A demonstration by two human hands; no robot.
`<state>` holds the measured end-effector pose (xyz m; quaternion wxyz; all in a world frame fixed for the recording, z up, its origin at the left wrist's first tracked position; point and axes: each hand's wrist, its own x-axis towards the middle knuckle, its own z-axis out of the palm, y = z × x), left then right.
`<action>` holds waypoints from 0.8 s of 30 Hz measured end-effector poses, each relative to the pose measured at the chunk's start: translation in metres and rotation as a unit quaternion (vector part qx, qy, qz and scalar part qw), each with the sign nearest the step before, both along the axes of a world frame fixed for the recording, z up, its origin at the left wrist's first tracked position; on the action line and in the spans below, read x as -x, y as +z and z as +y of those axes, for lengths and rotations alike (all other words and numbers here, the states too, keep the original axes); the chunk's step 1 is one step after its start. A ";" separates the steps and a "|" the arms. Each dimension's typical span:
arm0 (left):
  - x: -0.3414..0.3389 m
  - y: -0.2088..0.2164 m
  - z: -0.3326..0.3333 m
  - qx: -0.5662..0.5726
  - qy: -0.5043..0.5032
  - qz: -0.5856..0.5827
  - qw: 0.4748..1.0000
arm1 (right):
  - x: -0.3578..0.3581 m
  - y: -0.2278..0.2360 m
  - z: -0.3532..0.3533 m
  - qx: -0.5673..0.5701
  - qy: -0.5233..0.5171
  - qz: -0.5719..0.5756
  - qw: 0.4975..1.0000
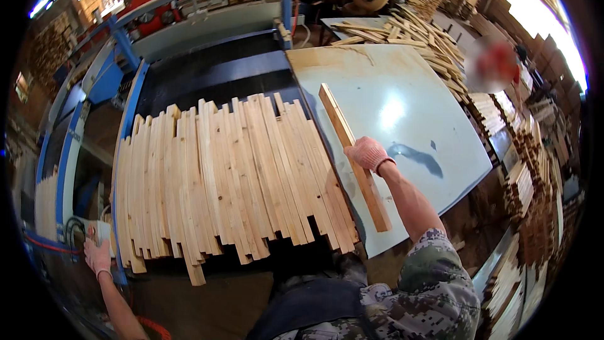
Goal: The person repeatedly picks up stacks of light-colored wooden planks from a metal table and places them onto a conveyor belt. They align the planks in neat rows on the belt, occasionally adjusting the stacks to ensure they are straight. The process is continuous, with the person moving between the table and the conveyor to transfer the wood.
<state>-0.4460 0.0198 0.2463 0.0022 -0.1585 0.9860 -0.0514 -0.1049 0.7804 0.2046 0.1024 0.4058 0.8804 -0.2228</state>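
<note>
The loose board is over the pale counter, to the right of the boards laid in a row, and runs from far to near. Your right hand, gloved, has its grip closed around the board near mid-length. Whether the board rests on the counter or is slightly raised cannot be determined.

The row lies on the dark machine bed, boards side by side and mostly close together. Both ends of the row are uneven; one board juts out at the near edge. Progress, in judgement: the row is well advanced, spanning most of the bed's width, while the board you hold remains outside it. Whether the row counts as complete cannot be told.

Your left hand, also gloved, is at a pale box on the near left, beside the blue frame. Its fingers are partly bent; you hold nothing there that can be made out.

Farther off, a loose pile of boards lies far right, with stacked boards at right and a co-worker in red beyond.
</note>
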 end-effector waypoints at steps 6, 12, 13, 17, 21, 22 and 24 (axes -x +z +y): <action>-0.006 -0.055 0.035 -0.304 -0.262 0.142 0.905 | -0.028 -0.051 0.023 -0.035 -0.058 -0.028 0.997; -0.193 -0.017 0.279 -0.633 -0.406 -0.274 0.600 | -0.062 -0.038 0.013 0.002 -0.103 0.069 0.992; -0.215 -0.022 0.306 -0.617 -0.414 -0.352 0.569 | -0.078 -0.045 0.008 -0.019 -0.110 0.116 0.987; -0.305 -0.067 0.388 -0.587 -0.368 -0.588 0.418 | -0.160 -0.034 0.004 0.044 -0.110 0.222 0.968; -0.397 -0.078 0.464 -0.493 -0.385 -0.724 0.291 | -0.319 -0.111 0.013 0.329 -0.321 0.466 0.756; -0.415 -0.082 0.479 -0.449 -0.407 -0.738 0.298 | -0.346 -0.109 -0.007 0.364 -0.424 0.555 0.616; -0.456 -0.089 0.506 -0.453 -0.426 -0.740 0.258 | -0.412 -0.111 -0.021 0.345 -0.488 0.586 0.547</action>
